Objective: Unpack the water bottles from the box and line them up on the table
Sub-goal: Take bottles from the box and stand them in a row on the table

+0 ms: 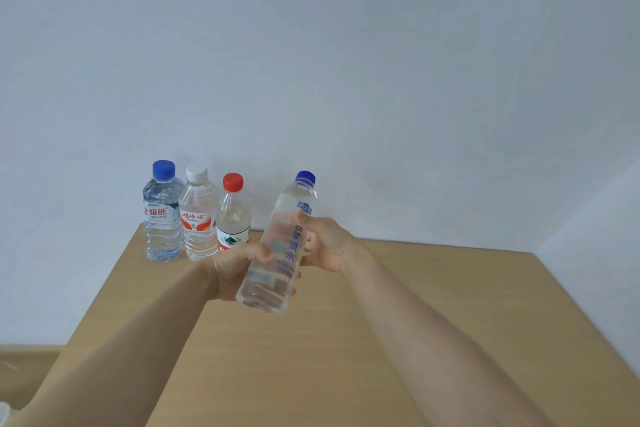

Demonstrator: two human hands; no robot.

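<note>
Three water bottles stand upright in a close row at the far left corner of the tan wooden surface, against the pale wall. From left to right they are a blue-capped bottle with red lettering on its label, a white-capped bottle with a red and white label, and a shorter red-capped bottle with a red, white and green label. Each one touches or nearly touches its neighbour. A fourth bottle, clear, blue-capped and printed with blue characters down its side, is held in the air above the surface, just to the right of the row. It is tilted, with its cap leaning away and to the right and its base lifted clear of the wood. Both hands are clamped on it. The left hand wraps around the lower part, its thumb across the front. The right hand grips higher up on the right side, its thumb pressed against the body just below the small blue emblem. Both bare forearms reach in from the bottom edge of the view.
</note>
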